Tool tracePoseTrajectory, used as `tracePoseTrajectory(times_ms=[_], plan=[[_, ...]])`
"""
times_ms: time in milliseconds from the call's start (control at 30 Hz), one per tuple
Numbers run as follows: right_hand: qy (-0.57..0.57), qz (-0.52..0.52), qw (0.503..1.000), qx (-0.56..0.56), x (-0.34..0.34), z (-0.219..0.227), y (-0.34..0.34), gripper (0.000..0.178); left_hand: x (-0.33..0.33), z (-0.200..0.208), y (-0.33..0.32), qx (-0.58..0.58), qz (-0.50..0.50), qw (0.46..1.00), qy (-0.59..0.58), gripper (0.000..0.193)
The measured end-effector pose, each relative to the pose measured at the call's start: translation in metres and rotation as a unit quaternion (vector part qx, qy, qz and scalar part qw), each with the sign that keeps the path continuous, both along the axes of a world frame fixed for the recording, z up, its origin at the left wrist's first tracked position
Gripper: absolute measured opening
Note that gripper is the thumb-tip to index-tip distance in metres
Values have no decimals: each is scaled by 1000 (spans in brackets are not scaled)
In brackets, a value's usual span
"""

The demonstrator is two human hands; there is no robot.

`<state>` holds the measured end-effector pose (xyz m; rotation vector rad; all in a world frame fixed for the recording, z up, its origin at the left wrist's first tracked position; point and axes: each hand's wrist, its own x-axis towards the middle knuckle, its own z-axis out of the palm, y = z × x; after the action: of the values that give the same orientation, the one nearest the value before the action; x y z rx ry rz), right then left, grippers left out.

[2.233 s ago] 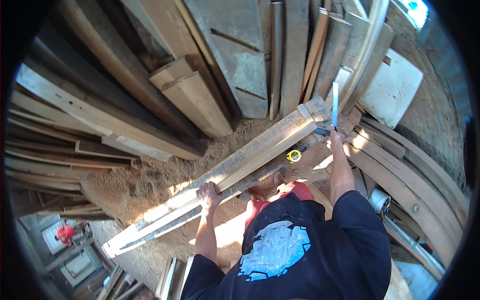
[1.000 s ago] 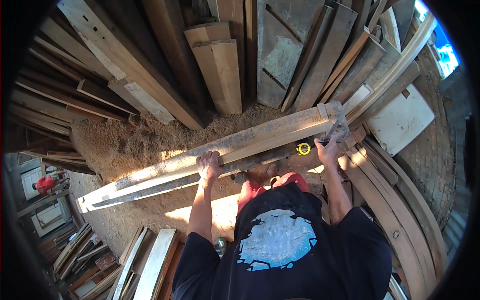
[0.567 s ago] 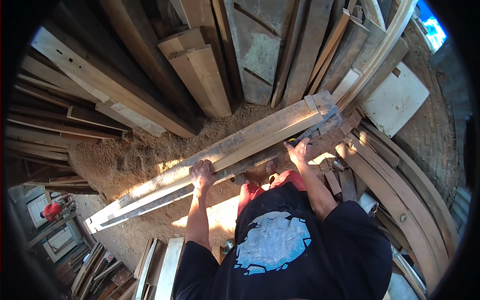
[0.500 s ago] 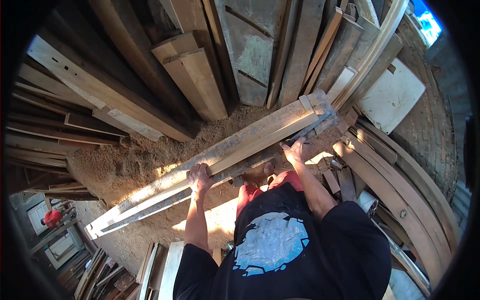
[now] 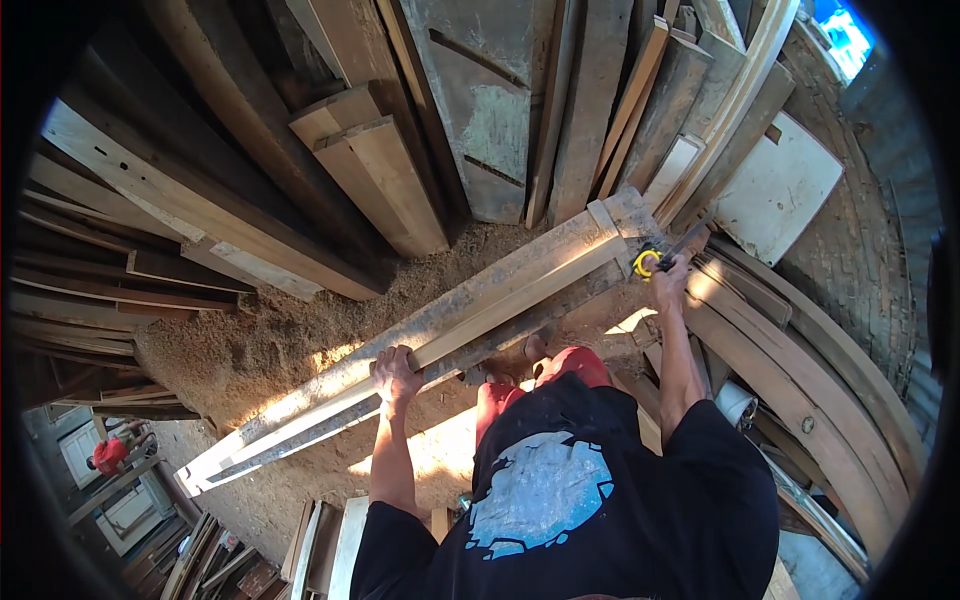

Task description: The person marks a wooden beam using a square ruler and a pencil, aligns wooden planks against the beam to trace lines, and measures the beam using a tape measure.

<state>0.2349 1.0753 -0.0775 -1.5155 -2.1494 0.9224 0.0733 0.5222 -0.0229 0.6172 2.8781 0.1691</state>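
My left hand (image 5: 396, 374) grips a long pale wooden strip (image 5: 520, 298), its fingers curled over the strip. The strip lies lengthwise on a long, worn plank bench (image 5: 455, 268) that slants from lower left to upper right. Over by the bench's right end, my right hand (image 5: 670, 283) is closed round a tool that looks like a handsaw, with a yellow and black handle (image 5: 648, 263). Its dark blade (image 5: 692, 238) points up and to the right, apart from the strip. The fingers of my right hand are partly hidden.
Boards and thick planks (image 5: 385, 185) lean along the far side. Curved timbers (image 5: 800, 400) are stacked at the right, near a white panel (image 5: 780, 190). Sawdust (image 5: 290, 340) covers the ground. A person in red (image 5: 110, 455) is far off at left.
My right hand has moved right and up from beside the bench and now holds the yellow-handled saw. My left hand stays on the wooden strip.
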Motion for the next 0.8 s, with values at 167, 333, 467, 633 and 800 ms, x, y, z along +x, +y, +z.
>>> tracePoseTrajectory(times_ms=[167,333,467,633,800], plan=[[38,-63,996,-53,-35,-57,63,34,-7,-2,0,-1,2,1000,6,43],[-243,-45,969,-3,-58,-72,66,37,-1,9,0,43,17,999,-2,22],[-260,-15,965,5,-12,-64,116,43,-2,-2,9,13,19,999,-29,31],[-201,32,971,128,-39,-33,97,45,7,9,-3,8,39,999,-17,25],[-39,225,963,144,-133,27,-22,41,5,17,-14,-12,38,998,-49,37]])
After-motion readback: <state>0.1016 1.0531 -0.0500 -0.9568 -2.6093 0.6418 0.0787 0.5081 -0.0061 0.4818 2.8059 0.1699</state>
